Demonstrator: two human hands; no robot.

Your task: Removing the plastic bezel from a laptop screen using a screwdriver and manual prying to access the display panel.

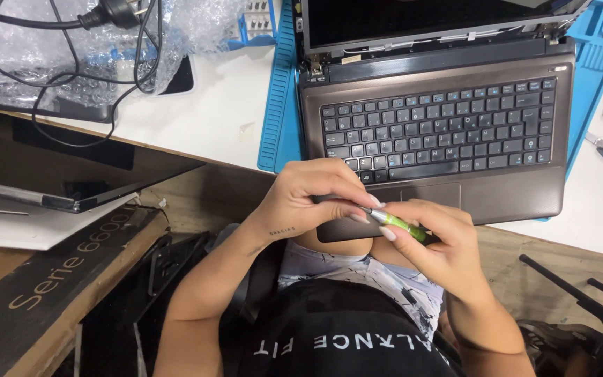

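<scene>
Both hands meet at the bench's front edge, before the laptop [434, 132]. The right hand [441, 244] pinches a green screwdriver [399, 223]; the left hand's [308, 199] fingers pinch its tip.

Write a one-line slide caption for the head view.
Both hands, left and right, hold a green tool above the front edge of a brown laptop on a blue mat.

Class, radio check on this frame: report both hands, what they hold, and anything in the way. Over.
Left hand and right hand both grip the green screwdriver. Held over the brown laptop, by its front edge. Nothing in the way.
</scene>
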